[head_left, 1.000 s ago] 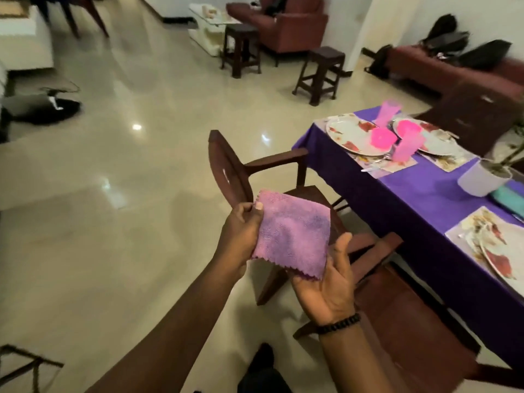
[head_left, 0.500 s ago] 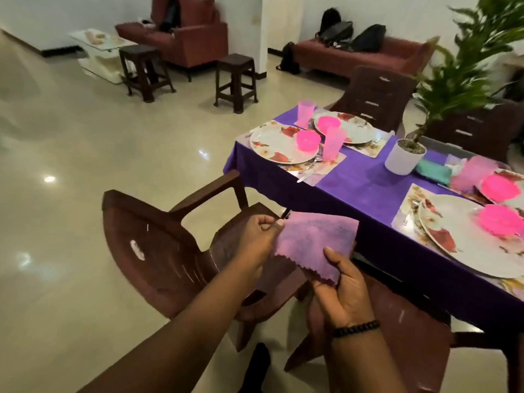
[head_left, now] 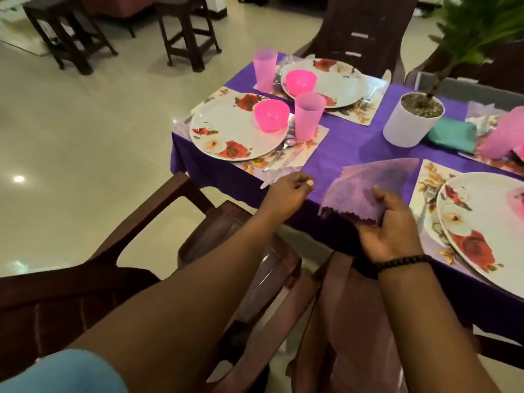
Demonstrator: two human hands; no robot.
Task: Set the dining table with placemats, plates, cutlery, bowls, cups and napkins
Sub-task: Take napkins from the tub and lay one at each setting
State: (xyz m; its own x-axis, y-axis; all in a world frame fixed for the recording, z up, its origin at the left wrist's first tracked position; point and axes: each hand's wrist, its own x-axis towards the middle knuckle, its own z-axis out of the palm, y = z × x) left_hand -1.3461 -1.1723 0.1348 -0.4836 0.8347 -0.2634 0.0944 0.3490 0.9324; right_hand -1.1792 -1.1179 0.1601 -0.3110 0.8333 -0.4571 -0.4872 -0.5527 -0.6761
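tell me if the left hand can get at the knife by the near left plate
Probably yes. The left hand is empty, loosely curled, right beside the knife tip at the table edge, with nothing between them. The right hand holds the napkin.

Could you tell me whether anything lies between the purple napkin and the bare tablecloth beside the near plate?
Nothing visible does. The right hand holds the purple napkin over bare tablecloth, left of the near plate and its placemat.
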